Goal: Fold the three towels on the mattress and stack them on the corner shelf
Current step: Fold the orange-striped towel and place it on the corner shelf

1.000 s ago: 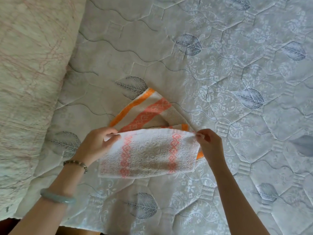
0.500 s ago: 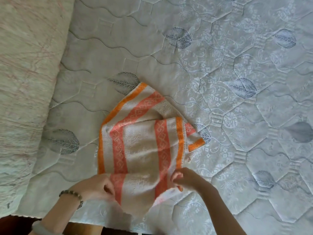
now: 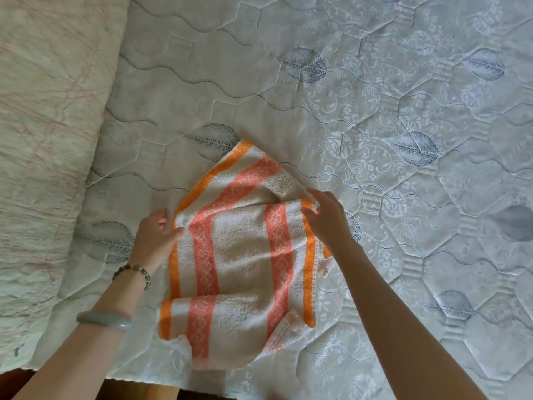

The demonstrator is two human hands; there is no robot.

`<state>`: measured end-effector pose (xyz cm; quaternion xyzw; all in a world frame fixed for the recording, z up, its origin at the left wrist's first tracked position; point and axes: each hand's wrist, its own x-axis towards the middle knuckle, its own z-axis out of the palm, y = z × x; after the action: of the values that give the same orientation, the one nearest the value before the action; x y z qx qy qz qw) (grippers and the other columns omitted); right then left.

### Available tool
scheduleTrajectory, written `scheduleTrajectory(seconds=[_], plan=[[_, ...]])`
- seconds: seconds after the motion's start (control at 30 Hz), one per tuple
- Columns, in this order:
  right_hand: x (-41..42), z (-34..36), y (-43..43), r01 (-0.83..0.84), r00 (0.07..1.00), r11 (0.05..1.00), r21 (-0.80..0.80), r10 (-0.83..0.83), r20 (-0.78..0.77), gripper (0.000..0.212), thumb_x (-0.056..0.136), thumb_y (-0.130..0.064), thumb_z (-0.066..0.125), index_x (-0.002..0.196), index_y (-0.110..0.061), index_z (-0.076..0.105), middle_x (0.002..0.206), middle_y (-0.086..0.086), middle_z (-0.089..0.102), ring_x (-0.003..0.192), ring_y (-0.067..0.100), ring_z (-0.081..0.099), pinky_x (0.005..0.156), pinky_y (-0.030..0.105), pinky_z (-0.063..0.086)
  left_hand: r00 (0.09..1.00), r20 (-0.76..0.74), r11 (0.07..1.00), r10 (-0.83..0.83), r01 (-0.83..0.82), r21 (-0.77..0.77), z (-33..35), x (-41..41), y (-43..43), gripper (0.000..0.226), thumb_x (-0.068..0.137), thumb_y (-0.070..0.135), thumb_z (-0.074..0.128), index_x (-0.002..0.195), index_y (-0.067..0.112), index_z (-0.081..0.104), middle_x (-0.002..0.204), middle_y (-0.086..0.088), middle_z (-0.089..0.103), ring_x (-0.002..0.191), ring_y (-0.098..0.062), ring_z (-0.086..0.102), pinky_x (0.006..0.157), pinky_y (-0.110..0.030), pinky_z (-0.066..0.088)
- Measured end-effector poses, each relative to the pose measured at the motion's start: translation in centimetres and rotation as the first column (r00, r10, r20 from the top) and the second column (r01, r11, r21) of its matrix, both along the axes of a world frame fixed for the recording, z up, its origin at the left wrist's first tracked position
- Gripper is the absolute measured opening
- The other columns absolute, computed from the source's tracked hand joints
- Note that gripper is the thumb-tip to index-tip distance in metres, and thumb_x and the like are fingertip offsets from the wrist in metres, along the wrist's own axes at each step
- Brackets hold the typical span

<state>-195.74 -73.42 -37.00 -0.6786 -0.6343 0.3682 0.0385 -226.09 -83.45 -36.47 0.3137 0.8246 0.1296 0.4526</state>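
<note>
1. Both forearms are cut off at the near frame edge, and the towel's [image 3: 239, 255] near hem at 6 o'clock is blurred.
2. The left hand [image 3: 155, 238] pinches the towel's left border, its fingertips partly hidden behind the cloth.
3. The right hand [image 3: 326, 217] curls its fingers round the folded layer's far right corner.
4. The towel lies on the mattress [image 3: 403, 183] between the hands, left at its 9 o'clock, right at 2 o'clock. Its mostly covered lower layer pokes toward 12 o'clock.
</note>
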Motion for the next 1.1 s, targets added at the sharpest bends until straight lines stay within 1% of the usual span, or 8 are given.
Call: scheduleTrajectory(seconds=[0.07,0.2,0.33,0.43,0.5,0.63,0.87,1.1], plan=[[-0.1,-0.5,-0.1,-0.008,0.999,0.999,0.031,0.007,0.033,0.026,0.089,-0.018,0.063,0.115,-0.013,0.065,0.106,0.008,0.064,0.091,0.023,0.063,0.076,0.026,0.044,0.999,-0.026,1.000,0.022,-0.022,-0.004,-0.2,0.2,0.0,0.041,0.089,0.021,0.065,0.126,0.009,0.054,0.101,0.000,0.059,0.095,-0.017,0.055,0.083,-0.029,0.043],[0.4,0.0,-1.1,-0.007,0.996,0.998,0.067,0.001,0.092,0.015,0.090,-0.017,0.061,0.101,-0.012,0.071,0.094,0.006,0.068,0.076,0.020,0.063,0.067,0.027,0.048,0.998,-0.018,0.995,0.060,-0.058,0.085,0.2,1.0,-0.4,0.020,0.089,0.025,0.063,0.098,0.007,0.067,0.086,-0.002,0.064,0.078,-0.015,0.057,0.067,-0.023,0.044],[1.5,3.0,-2.3,0.063,0.996,0.993,0.102,-0.069,0.064,0.015,0.091,-0.013,0.059,0.099,-0.011,0.071,0.099,0.005,0.070,0.084,0.022,0.065,0.076,0.028,0.048,0.960,0.220,0.983,0.174,-0.182,0.014,1.7,0.0,-0.6,0.006,0.084,0.029,0.060,0.084,0.023,0.060,0.077,-0.006,0.051,0.072,-0.021,0.049,0.069,-0.033,0.040],[2.7,6.8,-3.6,0.159,0.987,0.977,0.140,-0.161,0.000,0.013,0.091,-0.010,0.058,0.094,-0.010,0.071,0.086,0.001,0.069,0.079,0.012,0.061,0.068,0.010,0.038,0.884,0.370,0.959,0.284,-0.262,-0.110,1.2,-2.2,-1.8,0.018,0.067,0.040,0.060,0.078,0.027,0.063,0.092,-0.008,0.049,0.083,-0.028,0.046,0.072,-0.045,0.036],[3.8,9.9,-4.6,0.246,0.969,0.956,0.159,-0.238,-0.068,0.010,0.089,-0.008,0.060,0.085,-0.012,0.069,0.071,-0.006,0.063,0.066,-0.004,0.056,0.062,0.002,0.035,0.819,0.478,0.945,0.316,-0.315,-0.086,3.7,-2.0,-1.7,0.027,0.064,0.032,0.066,0.086,0.016,0.062,0.093,-0.012,0.052,0.084,-0.030,0.050,0.073,-0.045,0.039],[5.7,16.7,-5.8,0.313,0.947,0.918,0.244,-0.283,-0.150,0.011,0.084,-0.006,0.066,0.082,-0.016,0.069,0.067,-0.005,0.065,0.064,-0.014,0.054,0.063,0.004,0.038,0.800,0.531,0.921,0.280,-0.380,0.088,12.7,0.1,-0.6,0.026,0.070,0.000,0.065,0.068,0.020,0.048,0.067,-0.007,0.047,0.061,-0.015,0.047,0.060,-0.028,0.036],[7.9,29.0,-5.3,0.327,0.941,0.867,0.376,-0.262,-0.215,0.015,0.084,-0.004,0.062,0.091,-0.013,0.073,0.069,-0.015,0.062,0.068,-0.005,0.056,0.063,0.002,0.037,0.967,0.237,0.854,-0.098,-0.041,0.518,25.2,1.1,1.6,0.038,0.076,-0.015,0.065,0.103,0.012,0.064,0.087,-0.002,0.064,0.064,0.008,0.060,0.066,-0.004,0.046],[11.0,37.4,-4.2,0.369,0.920,0.814,0.449,-0.249,-0.303,0.020,0.083,-0.003,0.061,0.090,-0.017,0.072,0.068,-0.015,0.064,0.062,0.003,0.064,0.066,0.013,0.050,0.953,0.068,0.798,-0.294,0.206,0.566,34.9,2.3,5.5,0.038,0.063,0.012,0.080,0.097,0.024,0.071,0.094,-0.005,0.071,0.069,0.009,0.062,0.073,-0.005,0.048]])
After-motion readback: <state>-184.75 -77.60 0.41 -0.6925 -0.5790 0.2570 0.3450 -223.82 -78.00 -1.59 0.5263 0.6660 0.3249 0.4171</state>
